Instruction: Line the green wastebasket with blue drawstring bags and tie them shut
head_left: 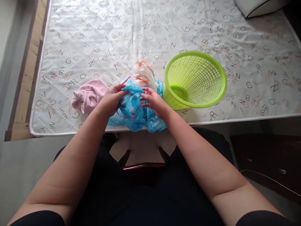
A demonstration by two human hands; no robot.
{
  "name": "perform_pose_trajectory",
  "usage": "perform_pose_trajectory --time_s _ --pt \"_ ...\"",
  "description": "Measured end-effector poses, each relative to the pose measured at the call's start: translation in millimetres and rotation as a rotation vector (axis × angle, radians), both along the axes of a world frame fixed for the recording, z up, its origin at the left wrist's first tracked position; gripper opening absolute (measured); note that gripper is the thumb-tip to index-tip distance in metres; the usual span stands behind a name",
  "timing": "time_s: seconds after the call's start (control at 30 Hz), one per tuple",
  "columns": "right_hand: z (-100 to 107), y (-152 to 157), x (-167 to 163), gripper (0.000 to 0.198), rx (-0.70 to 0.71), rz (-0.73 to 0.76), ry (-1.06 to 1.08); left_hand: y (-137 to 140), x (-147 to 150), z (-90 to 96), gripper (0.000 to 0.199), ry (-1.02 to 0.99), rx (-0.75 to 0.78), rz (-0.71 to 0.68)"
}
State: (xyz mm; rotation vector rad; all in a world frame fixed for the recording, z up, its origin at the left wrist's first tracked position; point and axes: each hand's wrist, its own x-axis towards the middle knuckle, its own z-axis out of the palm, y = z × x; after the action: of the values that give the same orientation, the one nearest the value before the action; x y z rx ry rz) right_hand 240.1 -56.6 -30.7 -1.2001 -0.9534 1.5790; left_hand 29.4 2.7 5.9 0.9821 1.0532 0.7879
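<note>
A crumpled blue plastic bag (131,106) lies near the front edge of the mattress, between my two hands. My left hand (113,99) is closed on its upper left part, thumb and fingers pinching the plastic. On the other side my right hand (152,100) has its fingertips closed on the bag's upper right part, other fingers spread. A thin red string (125,116) loops over the bag and runs by both hands. Just behind sits a clear white plastic bag (144,73) with orange print. More blue plastic (156,121) bulges beneath my right hand.
A green mesh basket (195,80) stands tilted-looking right of the bags. A pink cloth (89,94) lies bunched by my left hand. A white object (261,8) is at the far right. The letter-printed mattress (105,37) has a wooden frame (28,72) at left.
</note>
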Motion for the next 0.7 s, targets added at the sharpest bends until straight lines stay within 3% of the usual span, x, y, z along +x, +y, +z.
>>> perform_pose_trajectory --time_s 0.07,0.17,0.23,0.33,0.43,0.57,0.7 --pt "1.0 -6.1 -7.2 0.06 0.057 0.086 -0.086 -3.5 4.4 -2.4 0.024 0.005 -0.011 -0.007" --pt "-6.2 -10.1 -13.6 0.041 0.108 0.096 -0.267 -7.4 8.4 -4.3 0.024 0.036 -0.032 -0.033" --pt "-12.3 -7.8 -12.5 0.025 0.085 0.028 -0.294 -6.5 6.9 -2.4 0.022 0.083 -0.041 -0.045" --pt "-15.4 -0.3 -6.6 0.017 -0.06 -0.168 -0.125 0.0 -2.4 4.8 0.021 0.188 -0.016 -0.05" --pt "-10.9 5.4 -2.3 0.022 -0.197 -0.289 0.065 7.5 -17.1 11.3 0.027 0.382 0.085 -0.139" --pt "-7.2 7.3 -1.7 0.025 -0.243 -0.312 0.135 13.2 -38.7 12.2 0.034 0.701 0.297 -0.234" --pt "-7.6 8.1 5.1 0.023 -0.202 -0.269 0.07 21.5 -61.3 13.8 0.032 0.885 0.479 -0.058"
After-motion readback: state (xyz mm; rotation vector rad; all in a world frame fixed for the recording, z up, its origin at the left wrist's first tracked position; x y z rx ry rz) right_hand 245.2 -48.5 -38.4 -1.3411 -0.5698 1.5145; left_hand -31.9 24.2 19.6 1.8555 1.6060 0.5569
